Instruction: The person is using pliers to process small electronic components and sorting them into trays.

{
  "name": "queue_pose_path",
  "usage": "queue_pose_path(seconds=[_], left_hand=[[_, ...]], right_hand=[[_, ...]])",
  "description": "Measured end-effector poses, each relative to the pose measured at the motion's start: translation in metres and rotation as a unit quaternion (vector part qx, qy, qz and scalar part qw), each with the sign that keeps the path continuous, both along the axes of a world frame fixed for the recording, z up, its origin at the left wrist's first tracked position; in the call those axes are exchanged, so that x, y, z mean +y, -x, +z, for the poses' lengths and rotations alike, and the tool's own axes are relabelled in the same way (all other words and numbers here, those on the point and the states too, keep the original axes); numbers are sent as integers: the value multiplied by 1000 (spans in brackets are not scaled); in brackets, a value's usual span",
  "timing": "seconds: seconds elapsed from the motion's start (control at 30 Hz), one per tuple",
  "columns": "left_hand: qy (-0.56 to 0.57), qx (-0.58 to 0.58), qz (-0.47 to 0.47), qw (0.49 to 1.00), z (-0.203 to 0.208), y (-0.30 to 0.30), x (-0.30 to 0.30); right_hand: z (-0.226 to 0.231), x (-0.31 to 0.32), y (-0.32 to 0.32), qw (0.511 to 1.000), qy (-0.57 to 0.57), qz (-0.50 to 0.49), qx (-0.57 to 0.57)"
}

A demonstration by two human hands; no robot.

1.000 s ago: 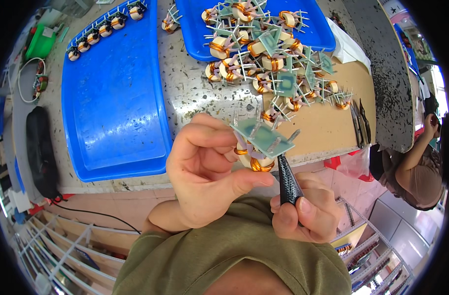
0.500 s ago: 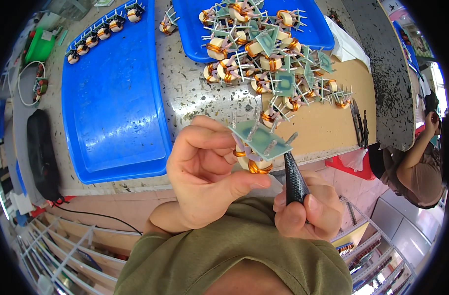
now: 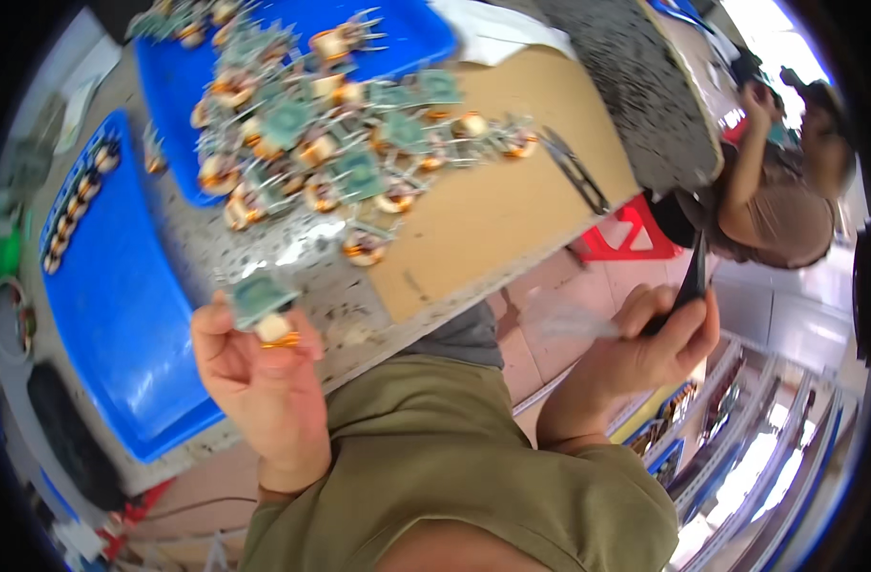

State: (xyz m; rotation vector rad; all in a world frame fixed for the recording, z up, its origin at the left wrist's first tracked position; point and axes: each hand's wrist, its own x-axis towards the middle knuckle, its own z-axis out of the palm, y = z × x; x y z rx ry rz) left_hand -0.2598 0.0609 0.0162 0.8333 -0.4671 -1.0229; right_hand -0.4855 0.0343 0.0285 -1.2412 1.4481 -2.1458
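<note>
My left hand (image 3: pixel 268 405) pinches a small coil assembly, a copper-wound cream ring (image 3: pixel 275 330) under a green circuit board (image 3: pixel 261 297), just beyond the table's near edge. The board faces up, and motion blurs its pins. Off to the right, my right hand (image 3: pixel 650 348) is closed round black tweezers (image 3: pixel 685 296), their dark tip pointing up and well apart from the coil. Past my left hand, a heap of similar coil assemblies (image 3: pixel 287 124) spreads from a blue tray (image 3: pixel 411 38) onto the table and a brown board (image 3: pixel 512 143).
Another blue tray (image 3: pixel 116 315) lies at left, with a row of coils (image 3: pixel 73 205) along its far-left edge. Black pliers (image 3: pixel 576 172) rest on the brown board near a white cloth (image 3: pixel 502 33). A red crate (image 3: pixel 631 234) and a person (image 3: pixel 778 205) are at right.
The view has swung to the right. My right hand has drawn the tweezers away from the circuit board, out to the right. My left hand still holds the coil assembly.
</note>
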Motion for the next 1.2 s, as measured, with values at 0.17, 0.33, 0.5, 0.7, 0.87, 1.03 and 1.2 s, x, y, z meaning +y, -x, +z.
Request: queue_pose_path(seconds=[0.17, 0.33, 0.5, 0.7, 0.87, 1.03, 1.2], left_hand=[[40, 18, -66, 997, -8, -7, -11], [32, 63, -76, 995, -3, -17, -17], [23, 22, -100, 994, -12, -26, -25], [29, -3, -65, 997, -11, -23, -10], [-20, -204, 39, 978, -24, -20, -7], [-21, -545, 112, 831, -26, -23, 5], [-63, -526, 93, 843, -29, -19, 6]], right_hand=[[-43, 6, 89, 989, -21, -145, 12], [-38, 3, 92, 980, 20, -199, 2], [-37, 1, 84, 988, 56, -143, -13], [-31, 6, 58, 999, 0, -31, -31], [-12, 5, 42, 993, -53, 54, -91], [-11, 7, 41, 987, -89, 133, -23], [-6, 20, 33, 954, -190, 124, 197]])
